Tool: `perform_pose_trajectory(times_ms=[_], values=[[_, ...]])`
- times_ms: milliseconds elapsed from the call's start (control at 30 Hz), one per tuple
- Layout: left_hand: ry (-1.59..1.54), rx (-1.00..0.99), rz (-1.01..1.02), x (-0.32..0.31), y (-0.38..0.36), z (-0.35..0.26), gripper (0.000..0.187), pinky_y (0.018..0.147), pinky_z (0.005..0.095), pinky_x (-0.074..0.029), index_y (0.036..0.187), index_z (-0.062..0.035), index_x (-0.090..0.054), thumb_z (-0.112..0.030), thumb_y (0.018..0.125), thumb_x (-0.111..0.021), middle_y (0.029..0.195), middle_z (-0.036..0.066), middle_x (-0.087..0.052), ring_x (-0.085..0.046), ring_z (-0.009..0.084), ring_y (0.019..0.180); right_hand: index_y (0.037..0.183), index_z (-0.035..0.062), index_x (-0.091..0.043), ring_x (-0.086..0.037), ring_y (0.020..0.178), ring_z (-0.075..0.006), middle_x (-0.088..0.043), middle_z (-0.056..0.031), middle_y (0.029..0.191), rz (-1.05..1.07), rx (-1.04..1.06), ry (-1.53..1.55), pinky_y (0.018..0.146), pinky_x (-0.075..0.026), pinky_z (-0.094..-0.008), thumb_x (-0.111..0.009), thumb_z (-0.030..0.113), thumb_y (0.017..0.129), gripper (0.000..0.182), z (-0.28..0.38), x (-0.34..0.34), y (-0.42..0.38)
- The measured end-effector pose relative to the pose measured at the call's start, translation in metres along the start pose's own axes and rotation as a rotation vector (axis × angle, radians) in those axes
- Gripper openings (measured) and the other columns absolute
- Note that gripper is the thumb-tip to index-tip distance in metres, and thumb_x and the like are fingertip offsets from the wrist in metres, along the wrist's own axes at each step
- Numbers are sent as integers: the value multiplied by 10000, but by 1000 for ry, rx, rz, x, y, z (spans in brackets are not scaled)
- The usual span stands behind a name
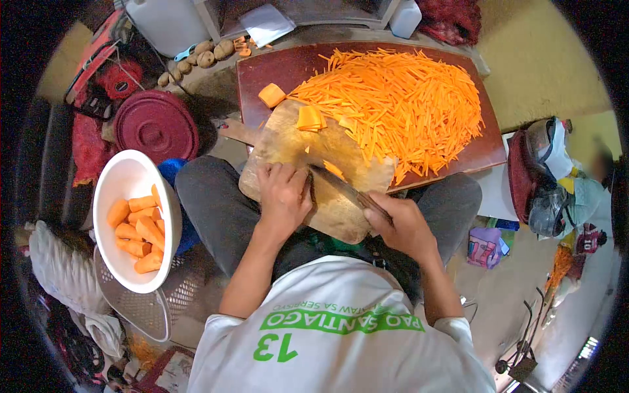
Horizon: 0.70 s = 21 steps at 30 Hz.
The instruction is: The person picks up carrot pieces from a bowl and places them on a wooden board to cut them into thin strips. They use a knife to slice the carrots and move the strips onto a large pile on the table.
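Observation:
My right hand [398, 226] is wrapped round the handle of a knife [347, 189], whose blade points up and left over a wooden cutting board [334, 216]. On the board's left part lies my left hand [284, 194], its fingers curled in near the blade tip; whatever is under them is hidden. A few cut carrot strips [335, 171] lie beside the blade. Carrot slices [310, 118] rest at the board's far edge, and a carrot chunk [272, 95] sits beyond it. A large heap of carrot strips [413, 108] covers much of the red tabletop [262, 69].
At the left a white basin [103, 226] holds several peeled carrots [149, 229], above a perforated chair [131, 308]. Behind it are a dark red lid [156, 126] and several potatoes [206, 59]. Bags and a purple pouch [485, 247] are at the right.

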State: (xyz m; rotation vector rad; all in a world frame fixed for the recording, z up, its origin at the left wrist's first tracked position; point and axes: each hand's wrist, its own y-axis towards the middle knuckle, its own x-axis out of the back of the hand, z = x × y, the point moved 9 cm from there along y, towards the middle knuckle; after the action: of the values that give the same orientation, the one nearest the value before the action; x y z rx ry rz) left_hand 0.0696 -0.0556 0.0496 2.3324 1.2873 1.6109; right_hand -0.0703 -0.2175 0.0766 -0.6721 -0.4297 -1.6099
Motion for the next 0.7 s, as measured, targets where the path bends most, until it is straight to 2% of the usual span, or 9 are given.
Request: perform_pose_trajectory(times_ms=[33, 133, 267, 300, 400, 433, 533, 633, 700], values=[[-4, -6, 4, -1, 1, -1, 232, 943, 508, -415, 967, -35, -732, -64, 742, -781, 921, 123, -624, -598, 338, 922, 1225, 13, -686, -702, 751, -379, -697, -228, 876, -36, 41, -9, 699, -545, -416, -678, 158, 1012, 258, -2, 2, 8], [32, -21, 15, -5, 2, -2, 211, 928, 496, -415, 969, -44, -745, -70, 763, -784, 919, 118, -628, -601, 332, 919, 1238, 12, -695, -711, 776, -381, -699, -232, 889, 1, -37, -18, 719, -550, -416, -687, 171, 1006, 281, -8, 10, 30], [58, 1, 31, -7, 3, -1, 139, 904, 483, -414, 951, -49, -746, -77, 820, -781, 904, 114, -631, -603, 331, 905, 1298, 6, -703, -746, 812, -290, -728, -230, 926, -88, -42, -31, 769, -568, -384, -681, 184, 1016, 334, -25, 35, 41], [47, 6, 28, -8, 3, -1, 120, 898, 481, -414, 945, -49, -745, -81, 834, -780, 898, 114, -631, -603, 332, 902, 1294, -10, -706, -748, 822, -231, -731, -223, 918, -106, -62, -51, 775, -570, -367, -679, 180, 1021, 334, -31, 41, 42], [-8, 25, 17, -8, 6, 0, 94, 886, 478, -414, 935, -52, -743, -89, 858, -783, 879, 115, -627, -600, 337, 892, 1284, -28, -707, -732, 830, -191, -746, -192, 913, -211, -103, -88, 786, -570, -350, -680, 172, 1024, 329, -39, 61, 32], [-30, 31, 15, -8, 8, 1, 90, 883, 478, -414, 933, -52, -743, -91, 863, -784, 873, 115, -626, -599, 339, 889, 1282, -36, -707, -707, 822, -163, -754, -153, 923, -185, -186, 10, 790, -570, -335, -695, 152, 1019, 324, -47, 63, 27], [-58, 40, -16, -5, 24, 6, 109, 883, 482, -419, 956, -51, -752, -96, 866, -794, 870, 120, -632, -603, 348, 896, 1275, -52, -704, -676, 775, -147, -752, -109, 931, -287, -126, 53, 765, -575, -330, -719, 129, 1006, 325, -44, 70, 11], [-8, -44, -2, 4, 53, 4, 174, 924, 490, -429, 1020, -39, -767, -114, 867, -805, 975, 136, -679, -629, 356, 984, 1266, -65, -702, -665, 758, -138, -735, -96, 925, -354, -152, 111, 745, -571, -322, -735, 107, 997, 321, -40, 67, -4], [6, -59, -8, -1, 71, 12, 230, 957, 491, -431, 1069, -35, -770, -134, 866, -815, 1075, 152, -692, -635, 359, 1069, 1263, -70, -702, -668, 771, -140, -736, -99, 926, -332, -173, 257, 751, -565, -315, -743, 109, 993, 326, -47, 56, -9]])
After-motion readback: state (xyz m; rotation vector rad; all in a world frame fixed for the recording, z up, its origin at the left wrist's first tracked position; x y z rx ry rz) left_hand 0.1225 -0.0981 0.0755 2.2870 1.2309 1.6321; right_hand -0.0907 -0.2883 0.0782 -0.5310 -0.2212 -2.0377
